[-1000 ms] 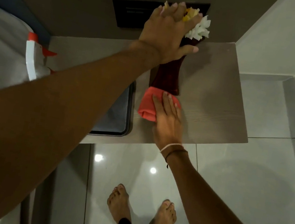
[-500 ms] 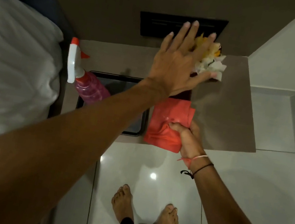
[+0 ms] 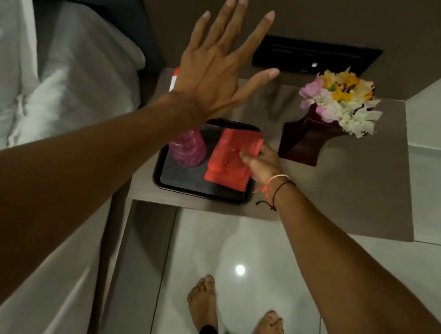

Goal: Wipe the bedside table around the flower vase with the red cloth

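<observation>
**Left hand off the vase, cloth over the tray**

Since the earlier frames, left hand (image 3: 213, 83) has come off the flower vase (image 3: 305, 140) and now hovers spread wide above the back-left part of the bedside table (image 3: 355, 196), fingers fully splayed, palm down, holding nothing, touching nothing visible. Vase now stands free on the right half of the table, well apart from that hand, flowers (image 3: 342, 103) on top, tilted toward the right in this wide-angle view.

Right hand (image 3: 264, 164) is closed in a pinch on the right edge of the red cloth (image 3: 231, 158); thumb on top, remaining fingers hidden under the fabric. Cloth has shifted left from beside the vase base and now lies folded over the right part of the black tray (image 3: 174, 185). Cannot tell whether it rests flat on the tray or is partly lifted.

Pink spray bottle (image 3: 187, 147) stands on the tray's left part, just beside the cloth, top hidden behind the left forearm.

Bed (image 3: 53, 72) flanks the table on the left. Bare feet (image 3: 234, 316) on the tiled floor below.
</observation>
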`<state>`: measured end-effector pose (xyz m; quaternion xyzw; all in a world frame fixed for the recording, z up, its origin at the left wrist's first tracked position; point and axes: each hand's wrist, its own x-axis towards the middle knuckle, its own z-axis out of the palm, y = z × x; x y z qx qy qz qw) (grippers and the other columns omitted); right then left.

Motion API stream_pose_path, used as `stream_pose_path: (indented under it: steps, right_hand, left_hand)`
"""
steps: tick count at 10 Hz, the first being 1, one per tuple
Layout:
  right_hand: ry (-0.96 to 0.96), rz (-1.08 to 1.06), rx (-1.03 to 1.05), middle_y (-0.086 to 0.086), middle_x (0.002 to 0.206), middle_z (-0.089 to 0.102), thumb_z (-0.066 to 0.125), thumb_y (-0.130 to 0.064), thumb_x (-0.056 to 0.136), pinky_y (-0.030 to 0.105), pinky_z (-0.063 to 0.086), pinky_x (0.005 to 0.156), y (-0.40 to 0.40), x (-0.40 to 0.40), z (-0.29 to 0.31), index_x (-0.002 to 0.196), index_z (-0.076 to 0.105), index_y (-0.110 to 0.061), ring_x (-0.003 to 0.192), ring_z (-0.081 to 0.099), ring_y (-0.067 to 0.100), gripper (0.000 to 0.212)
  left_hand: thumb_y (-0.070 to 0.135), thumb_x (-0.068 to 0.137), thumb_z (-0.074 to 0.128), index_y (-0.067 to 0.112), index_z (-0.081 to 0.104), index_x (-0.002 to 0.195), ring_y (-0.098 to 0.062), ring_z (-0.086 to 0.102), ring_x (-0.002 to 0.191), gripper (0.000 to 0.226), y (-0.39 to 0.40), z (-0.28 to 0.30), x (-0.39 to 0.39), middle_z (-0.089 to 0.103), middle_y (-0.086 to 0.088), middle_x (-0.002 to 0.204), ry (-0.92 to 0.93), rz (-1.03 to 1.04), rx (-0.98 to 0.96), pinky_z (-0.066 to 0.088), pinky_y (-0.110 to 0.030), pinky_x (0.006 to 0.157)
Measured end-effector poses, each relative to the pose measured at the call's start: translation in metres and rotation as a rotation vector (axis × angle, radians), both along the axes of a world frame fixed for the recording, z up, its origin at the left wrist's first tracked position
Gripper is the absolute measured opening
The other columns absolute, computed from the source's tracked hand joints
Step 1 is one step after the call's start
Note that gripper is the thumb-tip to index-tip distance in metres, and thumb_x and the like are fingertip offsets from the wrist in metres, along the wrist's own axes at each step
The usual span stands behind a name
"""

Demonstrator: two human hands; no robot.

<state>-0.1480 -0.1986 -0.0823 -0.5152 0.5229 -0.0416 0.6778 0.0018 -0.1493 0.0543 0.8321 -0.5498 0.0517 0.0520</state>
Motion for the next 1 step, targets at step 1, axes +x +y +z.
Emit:
stream_pose_path:
  steps: [1]
  right_hand:
    - [0.168, 0.229, -0.345, 0.019, 0.132, 0.064, 0.069, -0.015, 0.091, 0.045, 0.046, 0.109, 0.0037, -0.0167, 0.0118, 0.140, 0.049, -0.005, 0.124, 0.060, 0.036, 0.054]
  left_hand:
    - [0.072, 0.101, 0.019, 0.029, 0.007, 0.167, -0.031, 0.005, 0.164, 0.080, 0.0127, 0.0231, 0.0033, 0.005, -0.017, 0.176, -0.017, 0.036, -0.022, 0.009, -0.055, 0.134]
